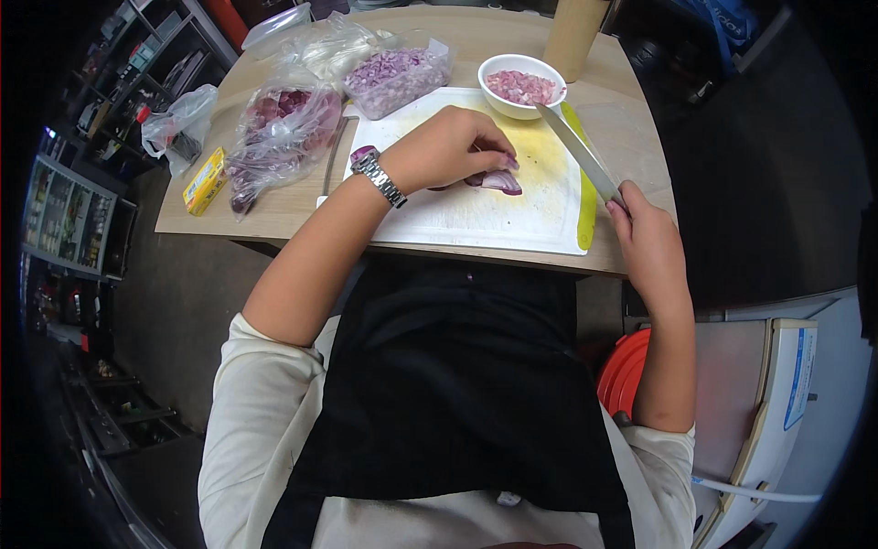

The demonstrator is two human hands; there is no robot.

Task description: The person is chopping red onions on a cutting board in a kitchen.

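My right hand point(648, 233) grips the handle of a kitchen knife point(579, 149). Its blade slants up and left over the right side of a white cutting board point(473, 223) with lime-green edging, the tip in front of a white bowl point(488, 96) of chopped pinkish food point(520, 86). My left hand point(456, 147), with a metal-band watch at the wrist, is over the board, thumb and fingertips closed on a small red onion piece point(513, 163). Just below those fingertips lies a cut red onion wedge point(502, 182). Another red onion part point(361, 155) shows beside the watch.
A clear plastic tub point(394, 103) of diced red onion touches the board's far edge. Left of it lie a plastic bag point(281, 130) of red onions and a yellow box point(206, 182). A tan cylinder point(573, 41) stands behind the bowl. Clear plastic film point(627, 144) lies at right.
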